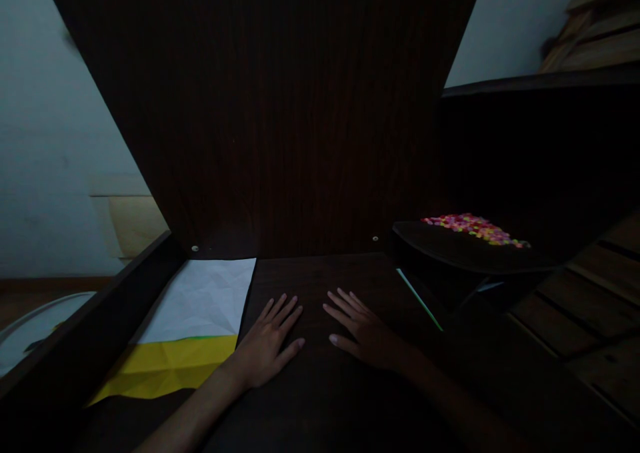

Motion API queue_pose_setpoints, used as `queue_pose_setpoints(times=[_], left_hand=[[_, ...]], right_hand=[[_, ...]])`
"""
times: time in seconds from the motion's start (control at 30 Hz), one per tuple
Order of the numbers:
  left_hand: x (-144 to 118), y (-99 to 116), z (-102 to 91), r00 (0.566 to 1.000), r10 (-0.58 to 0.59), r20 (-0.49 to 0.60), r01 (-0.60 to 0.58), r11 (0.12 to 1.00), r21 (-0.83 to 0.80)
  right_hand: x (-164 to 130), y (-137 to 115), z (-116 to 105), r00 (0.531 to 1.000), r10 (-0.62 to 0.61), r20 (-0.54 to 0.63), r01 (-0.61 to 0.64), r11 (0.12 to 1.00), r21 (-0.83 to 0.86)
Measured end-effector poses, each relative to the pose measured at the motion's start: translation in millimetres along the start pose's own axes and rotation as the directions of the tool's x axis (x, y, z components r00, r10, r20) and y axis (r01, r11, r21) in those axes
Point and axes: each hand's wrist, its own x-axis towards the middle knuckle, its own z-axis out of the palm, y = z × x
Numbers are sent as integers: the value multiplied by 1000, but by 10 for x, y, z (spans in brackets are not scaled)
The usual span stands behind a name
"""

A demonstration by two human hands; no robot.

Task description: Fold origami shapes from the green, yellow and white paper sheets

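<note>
My left hand (267, 343) lies flat on the dark wooden surface (310, 400), fingers spread, holding nothing. Opposite it, my right hand (363, 333) rests palm down with its fingers apart, also without anything in it. Just left of my left hand are a creased white sheet of paper (205, 296) and, at its near edge, a yellow sheet (170, 366); a thin green line shows where they meet. To the right of my right hand lies a thin pale-green strip (419, 298), slanted on the dark surface.
A tall dark wooden panel (280, 120) rises behind the surface, and a low side board (100, 313) borders the left. Many small pink, red and yellow pieces (475, 228) lie heaped on a curved dark shelf (450, 243) at right. A white round object (40, 326) is at lower left.
</note>
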Motion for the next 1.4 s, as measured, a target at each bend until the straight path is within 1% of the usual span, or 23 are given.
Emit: queue_pose_setpoints(times=[0.17, 0.4, 0.57, 0.8, 1.1, 1.27, 1.4], left_hand=[[5, 10, -6, 1000, -8, 24, 8, 1000, 0], [-3, -13, 34, 1000, 11, -27, -11, 1000, 5], [1, -21, 33, 1000, 11, -16, -11, 1000, 7], [-4, -22, 34, 999, 18, -39, -18, 1000, 4], [-5, -1, 11, 1000, 2, 5, -2, 1000, -2], [-6, -17, 33, 1000, 5, -19, -5, 1000, -11], [-7, -18, 32, 1000, 12, -28, -13, 1000, -16]], right_hand=[[-2, 6, 14, 1000, -5, -6, 5, 1000, -2], [-1, -5, 7, 1000, 4, -7, -4, 1000, -1], [5, -9, -10, 1000, 4, 15, -4, 1000, 8], [5, -18, -22, 1000, -3, 4, 3, 1000, 6], [9, -27, -25, 1000, 5, 10, -4, 1000, -12], [6, -26, -27, 1000, 12, 27, -12, 1000, -9], [4, -18, -19, 1000, 5, 13, -5, 1000, 10]])
